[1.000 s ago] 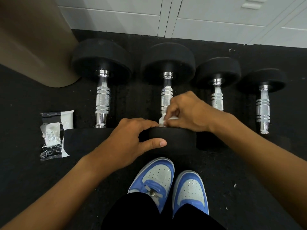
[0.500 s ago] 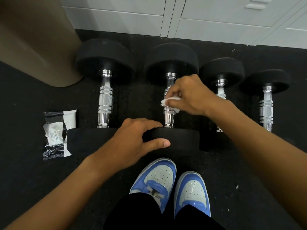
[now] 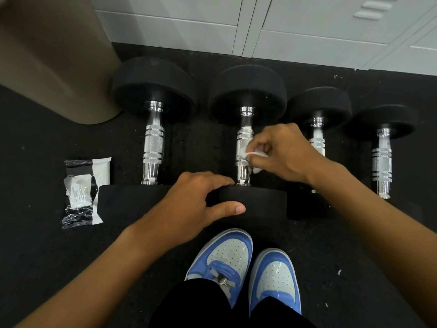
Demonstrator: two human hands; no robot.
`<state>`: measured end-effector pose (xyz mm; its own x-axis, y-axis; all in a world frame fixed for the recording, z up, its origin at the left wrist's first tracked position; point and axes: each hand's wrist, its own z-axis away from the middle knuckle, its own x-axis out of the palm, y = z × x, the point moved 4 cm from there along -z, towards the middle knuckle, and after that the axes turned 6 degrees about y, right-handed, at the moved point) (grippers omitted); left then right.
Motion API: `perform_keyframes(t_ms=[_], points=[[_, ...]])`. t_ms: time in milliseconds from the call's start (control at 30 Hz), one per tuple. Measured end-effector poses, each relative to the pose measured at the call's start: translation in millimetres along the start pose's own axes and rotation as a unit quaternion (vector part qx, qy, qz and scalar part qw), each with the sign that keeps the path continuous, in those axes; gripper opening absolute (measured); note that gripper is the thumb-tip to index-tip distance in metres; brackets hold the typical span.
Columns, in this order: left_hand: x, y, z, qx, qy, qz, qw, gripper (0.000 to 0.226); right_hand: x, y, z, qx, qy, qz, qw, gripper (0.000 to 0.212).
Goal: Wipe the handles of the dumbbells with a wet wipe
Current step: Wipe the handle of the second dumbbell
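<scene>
Four dumbbells lie side by side on the black rubber floor (image 3: 47,268), their chrome handles running away from the person toward the pale lockers (image 3: 307,27), and the one being cleaned is the second dumbbell (image 3: 246,95) from the left. The right hand (image 3: 281,152) has its fingers curled around a crumpled white wet wipe (image 3: 254,155), pressing it against the right side of that dumbbell's handle (image 3: 243,140), about at the lower part of the knurled grip. The left hand (image 3: 196,204) lies over the near black weight (image 3: 260,202) of the same dumbbell, fingers loosely bent over its top edge and thumb along its front face, bracing it rather than gripping hard, so the bar should not roll under the rubbing. Judging by this, the step in hand is the wiping of the second handle. Whether the first dumbbell (image 3: 153,143) on the left has been cleaned cannot be told from its look, and the same goes for the two smaller dumbbells on the right, the third (image 3: 318,136) partly hidden behind the right wrist and the fourth (image 3: 382,162) standing well apart. The next move probably calls for running the wipe along the rest of the grip and around its underside, which means turning the bar or reaching beneath it, then shifting both hands to a neighbouring dumbbell. An opened wipe packet (image 3: 84,190) lies on the floor to the left, near the first dumbbell's front weight, should a fresh wipe be needed. Blue and white shoes (image 3: 243,266) sit just below the dumbbell being braced.
</scene>
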<state>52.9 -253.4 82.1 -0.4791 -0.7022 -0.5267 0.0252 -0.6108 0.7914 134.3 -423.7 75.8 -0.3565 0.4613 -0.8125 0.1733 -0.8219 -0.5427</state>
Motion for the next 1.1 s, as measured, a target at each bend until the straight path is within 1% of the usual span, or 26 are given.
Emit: perform_keyframes(t_ms=[100, 167, 267, 333, 433, 500, 533, 600, 733, 800, 867, 933, 1033, 1100], points=[[0, 0, -1, -0.002, -0.003, -0.004, 1.000, 0.058, -5, 6, -11, 0.017, 0.052, -0.001, 0.999, 0.005], [0, 0, -1, -0.003, -0.003, -0.005, 1.000, 0.059, -1, 0, -20, -0.011, 0.075, 0.023, 0.997, 0.009], [1, -3, 0, -0.009, -0.005, -0.007, 1.000, 0.061, 10, -4, -14, -0.059, 0.082, 0.039, 0.994, 0.014], [1, -3, 0, -0.012, -0.004, -0.009, 1.000, 0.062, 5, 0, -14, -0.042, 0.086, 0.022, 0.995, 0.013], [1, -2, -1, -0.014, -0.006, -0.012, 1.000, 0.062, -3, 2, -32, -0.011, 0.128, 0.035, 0.991, 0.016], [1, -1, -1, -0.013, -0.008, -0.014, 1.000, 0.062, 2, -1, -34, -0.019, 0.142, 0.055, 0.988, 0.018], [1, -2, -1, -0.014, -0.011, -0.013, 1.000, 0.062, 5, -3, -30, -0.036, 0.140, 0.062, 0.988, 0.018], [1, -3, 0, -0.014, -0.011, -0.013, 1.000, 0.064, 8, -2, -19, -0.052, 0.132, 0.044, 0.989, 0.018], [2, -2, -1, -0.011, -0.008, -0.016, 1.000, 0.066, 0, 9, -39, 0.003, 0.176, 0.072, 0.982, 0.018], [1, -2, -1, -0.011, -0.006, -0.014, 1.000, 0.065, 11, -2, -39, -0.015, 0.161, 0.089, 0.983, 0.014], [0, -1, 0, -0.008, -0.004, -0.013, 1.000, 0.063, 24, -16, -22, -0.077, 0.112, 0.069, 0.988, 0.009], [0, -1, 0, -0.006, -0.003, -0.007, 1.000, 0.063, 28, -16, -14, -0.125, 0.094, 0.084, 0.984, 0.010], [2, -1, 0, -0.003, -0.003, -0.001, 1.000, 0.064, 14, -3, -40, -0.080, 0.147, 0.089, 0.982, 0.015], [1, -1, 0, -0.002, -0.005, -0.001, 1.000, 0.065, 14, -6, -39, -0.071, 0.148, 0.094, 0.982, 0.015]])
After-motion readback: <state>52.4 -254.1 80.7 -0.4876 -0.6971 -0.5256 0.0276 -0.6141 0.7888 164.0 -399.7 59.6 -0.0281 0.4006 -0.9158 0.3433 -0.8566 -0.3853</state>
